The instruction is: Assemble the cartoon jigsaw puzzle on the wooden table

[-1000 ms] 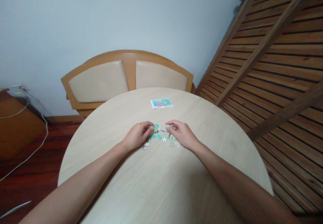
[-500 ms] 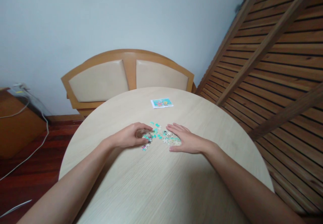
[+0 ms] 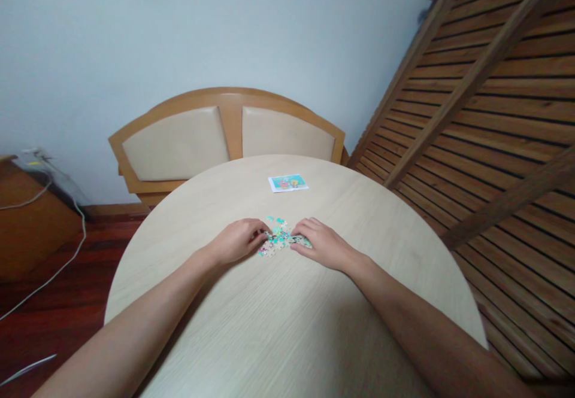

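A small pile of jigsaw puzzle pieces (image 3: 279,243), some turquoise, some pale and a few purple, lies between my two hands near the middle of the table. From the left, my left hand (image 3: 240,239) curls its fingers and thumb around the pile's edge pieces. My right hand (image 3: 321,243) is bent around pieces on the opposite side, thumb nearer me and fingers beyond. Both hands rest low on the tabletop, and some pieces are hidden beneath them. Beyond the pile lies a picture card (image 3: 288,183) with colourful cartoon figures on turquoise.
The round pale wooden table (image 3: 269,326) fills the foreground. Behind it stands a wooden headboard (image 3: 231,125) with cream panels against the wall. A slatted wooden frame (image 3: 485,111) leans at the right. A white cable (image 3: 84,230) hangs down to the floor at left.
Both hands have drawn closer together with their fingers more bent. The two loose heaps of pieces have been pushed inward into one pile. The card has stayed put.
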A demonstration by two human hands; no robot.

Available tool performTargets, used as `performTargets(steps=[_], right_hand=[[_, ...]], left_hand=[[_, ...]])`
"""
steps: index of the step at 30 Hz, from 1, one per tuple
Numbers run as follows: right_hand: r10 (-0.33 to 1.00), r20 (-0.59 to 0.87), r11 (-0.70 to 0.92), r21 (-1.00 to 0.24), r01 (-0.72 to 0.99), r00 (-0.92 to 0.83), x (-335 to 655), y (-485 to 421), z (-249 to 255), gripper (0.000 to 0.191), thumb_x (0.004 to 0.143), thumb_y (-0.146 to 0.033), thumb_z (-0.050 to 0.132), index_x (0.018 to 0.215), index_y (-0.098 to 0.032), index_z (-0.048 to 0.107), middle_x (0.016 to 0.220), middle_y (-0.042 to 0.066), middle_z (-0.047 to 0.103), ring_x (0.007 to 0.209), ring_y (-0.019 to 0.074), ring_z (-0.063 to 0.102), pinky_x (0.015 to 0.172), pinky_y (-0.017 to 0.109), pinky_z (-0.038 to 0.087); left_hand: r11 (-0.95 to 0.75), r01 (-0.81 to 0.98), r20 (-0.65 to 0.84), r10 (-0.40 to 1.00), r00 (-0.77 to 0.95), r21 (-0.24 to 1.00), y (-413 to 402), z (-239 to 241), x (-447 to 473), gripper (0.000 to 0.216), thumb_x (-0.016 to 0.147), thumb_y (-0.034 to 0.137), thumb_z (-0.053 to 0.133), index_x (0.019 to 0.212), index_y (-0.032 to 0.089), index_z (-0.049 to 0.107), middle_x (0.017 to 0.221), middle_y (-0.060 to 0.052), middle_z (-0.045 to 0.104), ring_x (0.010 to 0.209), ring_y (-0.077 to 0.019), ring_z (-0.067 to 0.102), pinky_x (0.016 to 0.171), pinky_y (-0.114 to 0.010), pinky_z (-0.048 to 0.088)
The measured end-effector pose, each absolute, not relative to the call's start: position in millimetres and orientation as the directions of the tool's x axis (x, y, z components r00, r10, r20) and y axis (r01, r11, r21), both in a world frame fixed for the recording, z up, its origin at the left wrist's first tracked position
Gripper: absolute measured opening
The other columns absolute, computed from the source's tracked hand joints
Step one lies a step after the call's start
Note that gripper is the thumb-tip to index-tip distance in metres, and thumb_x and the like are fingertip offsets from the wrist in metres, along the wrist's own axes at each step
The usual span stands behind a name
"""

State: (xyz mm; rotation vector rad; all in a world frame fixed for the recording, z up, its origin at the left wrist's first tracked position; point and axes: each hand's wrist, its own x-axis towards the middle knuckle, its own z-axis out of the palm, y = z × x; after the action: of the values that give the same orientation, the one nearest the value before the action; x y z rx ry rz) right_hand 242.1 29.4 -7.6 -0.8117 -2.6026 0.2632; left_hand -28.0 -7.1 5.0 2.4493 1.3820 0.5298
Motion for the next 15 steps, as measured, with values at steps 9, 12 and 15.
performTargets(steps=[9,12,15], right_hand=[[0.551,0.403,0.835,-0.257,0.487,-0.731,240,36,-16,0.014,0.098,-0.027,0.059,0.102,-0.018,0.07,0.099,0.009,0.072,0.095,0.0232,0.066,0.089,0.037,0.051],[0.599,0.422,0.8,-0.338,0.495,-0.681,239,39,-18,0.017,0.098,-0.024,0.057,0.105,-0.018,0.071,0.101,0.009,0.074,0.096,0.0231,0.069,0.09,0.037,0.053],[0.677,0.422,0.732,-0.473,0.49,-0.603,240,41,-18,0.02,0.098,-0.026,0.056,0.109,-0.02,0.072,0.108,0.008,0.076,0.1,0.022,0.071,0.093,0.036,0.053]], left_hand=[[-0.374,0.738,0.218,0.927,0.304,0.561,-6,4,-29,0.034,0.1,0.037,0.047,0.119,0.018,0.068,0.097,-0.008,0.076,0.072,-0.0187,0.066,0.07,-0.03,0.049],[-0.383,0.732,0.209,0.923,0.322,0.564,-7,5,-29,0.033,0.1,0.038,0.047,0.116,0.019,0.069,0.095,-0.007,0.076,0.07,-0.0177,0.065,0.068,-0.03,0.048],[-0.428,0.716,0.217,0.902,0.372,0.551,-8,6,-29,0.03,0.101,0.039,0.048,0.109,0.021,0.071,0.095,-0.006,0.075,0.076,-0.0185,0.066,0.073,-0.031,0.05]])
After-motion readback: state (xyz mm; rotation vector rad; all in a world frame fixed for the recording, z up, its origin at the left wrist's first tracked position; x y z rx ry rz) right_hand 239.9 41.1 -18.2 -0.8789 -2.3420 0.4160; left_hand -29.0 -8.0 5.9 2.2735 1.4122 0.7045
